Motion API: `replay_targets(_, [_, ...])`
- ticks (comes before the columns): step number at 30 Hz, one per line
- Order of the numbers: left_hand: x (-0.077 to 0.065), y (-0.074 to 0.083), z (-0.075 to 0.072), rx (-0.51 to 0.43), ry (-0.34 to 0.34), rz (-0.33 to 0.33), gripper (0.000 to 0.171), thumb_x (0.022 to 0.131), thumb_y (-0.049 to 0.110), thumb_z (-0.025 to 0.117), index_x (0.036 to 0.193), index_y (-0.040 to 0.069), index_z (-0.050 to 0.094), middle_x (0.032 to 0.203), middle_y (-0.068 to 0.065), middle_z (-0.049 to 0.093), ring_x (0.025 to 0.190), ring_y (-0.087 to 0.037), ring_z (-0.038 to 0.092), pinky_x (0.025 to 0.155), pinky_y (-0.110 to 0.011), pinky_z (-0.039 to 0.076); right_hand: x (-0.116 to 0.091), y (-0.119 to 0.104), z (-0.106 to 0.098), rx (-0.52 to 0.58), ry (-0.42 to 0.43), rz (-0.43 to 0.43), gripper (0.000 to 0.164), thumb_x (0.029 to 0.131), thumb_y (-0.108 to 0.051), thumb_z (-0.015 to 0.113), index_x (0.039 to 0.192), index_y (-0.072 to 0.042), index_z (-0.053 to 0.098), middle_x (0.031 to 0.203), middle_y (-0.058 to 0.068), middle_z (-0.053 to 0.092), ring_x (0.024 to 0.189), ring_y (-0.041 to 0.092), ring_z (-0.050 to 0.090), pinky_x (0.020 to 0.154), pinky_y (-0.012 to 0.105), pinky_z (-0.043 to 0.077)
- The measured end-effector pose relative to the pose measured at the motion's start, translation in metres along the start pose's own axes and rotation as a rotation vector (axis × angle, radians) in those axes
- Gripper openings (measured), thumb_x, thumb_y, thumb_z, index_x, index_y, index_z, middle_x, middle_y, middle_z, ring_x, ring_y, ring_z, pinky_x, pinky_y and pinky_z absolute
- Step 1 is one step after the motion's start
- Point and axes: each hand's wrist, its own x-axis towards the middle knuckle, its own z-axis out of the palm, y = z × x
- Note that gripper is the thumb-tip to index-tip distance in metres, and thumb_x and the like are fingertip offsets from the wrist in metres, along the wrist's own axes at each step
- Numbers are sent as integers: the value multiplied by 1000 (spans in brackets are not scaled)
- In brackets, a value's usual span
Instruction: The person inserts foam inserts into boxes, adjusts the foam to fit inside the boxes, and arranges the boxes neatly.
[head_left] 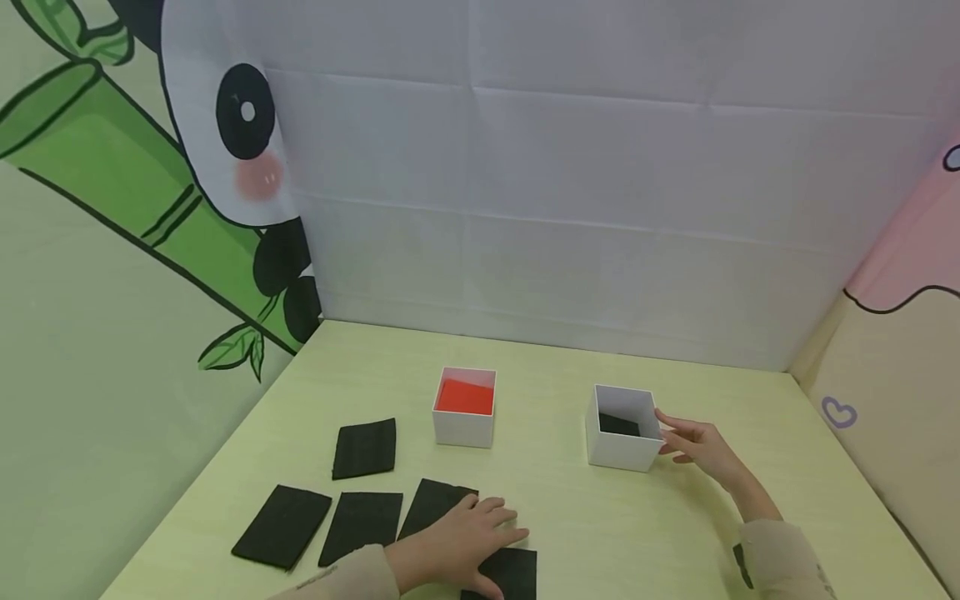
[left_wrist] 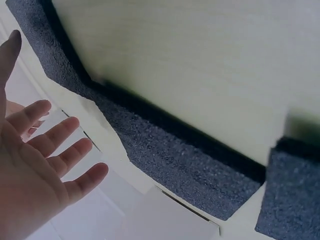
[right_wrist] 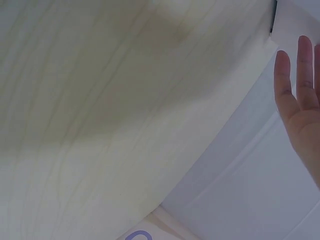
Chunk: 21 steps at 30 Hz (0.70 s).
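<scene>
My left hand (head_left: 465, 542), fingers spread, is over two black foam-like squares: a front square (head_left: 521, 573) under the thumb side and a rear square (head_left: 437, 502) partly hidden by the hand. In the left wrist view the palm and separated fingers (left_wrist: 60, 142) show nothing held. At the right, my right hand (head_left: 701, 448) has its fingertips at the right wall of a white box (head_left: 622, 450), which has a black piece (head_left: 618, 426) inside. The right wrist view shows straight fingers (right_wrist: 305, 75) near the frame's edge.
Another white box (head_left: 463, 431) with a red piece (head_left: 467, 397) in it stands left of the first. More black squares lie on the left of the pale table (head_left: 540, 375): one farther back (head_left: 365, 448), two nearer me (head_left: 281, 527). A white sheet (head_left: 555, 167) hangs behind the table.
</scene>
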Motion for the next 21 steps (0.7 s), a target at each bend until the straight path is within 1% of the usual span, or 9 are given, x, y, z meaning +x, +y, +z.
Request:
replay_targets(4, [0, 0, 3, 40, -12, 28, 68, 74, 60, 57, 132, 27, 42, 127, 7, 44, 117, -14, 37, 88, -38, 36, 0, 1, 0, 1, 7, 12, 49, 91, -13, 51, 129, 11, 31, 116, 35, 46, 80, 21, 62, 70, 43, 48])
replay_targets(8, [-2, -1, 6, 61, 11, 55, 66, 75, 59, 56, 131, 26, 44, 124, 6, 46, 115, -13, 38, 87, -36, 37, 1, 2, 0, -3, 8, 3, 48, 92, -12, 51, 129, 11, 31, 116, 35, 47, 80, 22, 62, 70, 44, 48])
replay_targets(12, [-3, -1, 7, 74, 46, 76, 61, 76, 59, 56, 126, 25, 50, 116, 8, 50, 111, -12, 40, 85, -35, 38, 1, 1, 0, 4, 3, -8, 47, 92, -11, 50, 130, 11, 31, 116, 35, 46, 80, 25, 62, 69, 42, 48])
replay_targets(16, [-3, 1, 6, 48, 73, 101, 52, 77, 54, 59, 118, 22, 57, 103, 11, 54, 101, -7, 45, 84, -34, 39, 1, 1, 0, -4, 11, -23, 47, 92, -10, 50, 129, 12, 32, 116, 35, 46, 80, 23, 62, 68, 40, 49])
replay_targets(21, [-3, 3, 7, 49, 122, 133, 44, 75, 48, 65, 110, 20, 63, 92, 12, 58, 87, -3, 48, 80, -29, 39, 1, 3, 0, -13, 18, -20, 47, 91, -12, 52, 128, 11, 34, 116, 35, 46, 80, 21, 62, 67, 37, 49])
